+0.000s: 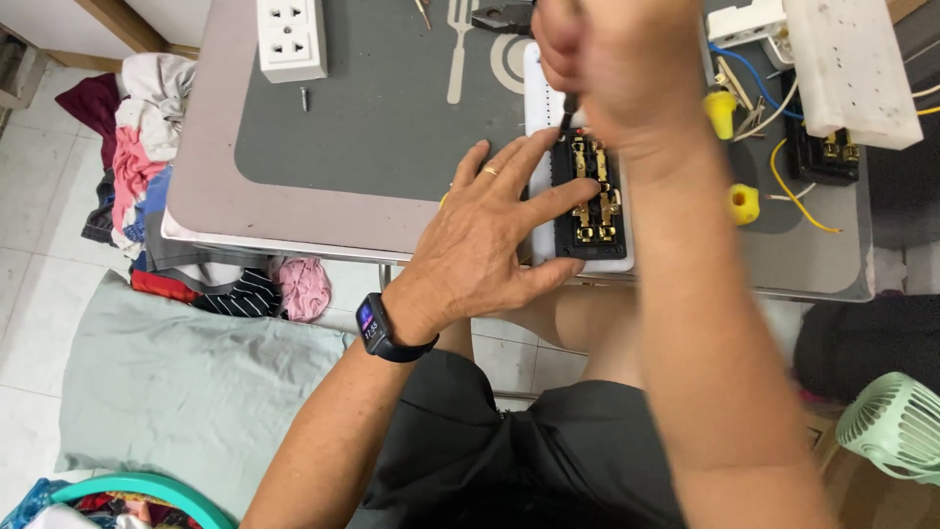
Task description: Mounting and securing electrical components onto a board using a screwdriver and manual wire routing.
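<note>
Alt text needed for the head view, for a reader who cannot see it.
Seen from above, a person's left hand steadies an opened socket strip with brass contacts on a small table, while the right hand drives a screwdriver into its top end. A white socket block, a loose screw, yellow caps and wires lie around.

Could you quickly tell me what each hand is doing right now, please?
Left hand: open, flat, steadying the opened socket strip.
Right hand: closed on a screwdriver.

A home: heaped clothes (147, 176) lie on the tiled floor (39, 294) beside the small surface (294, 211), a desk fan (896, 426) nearby.
</note>
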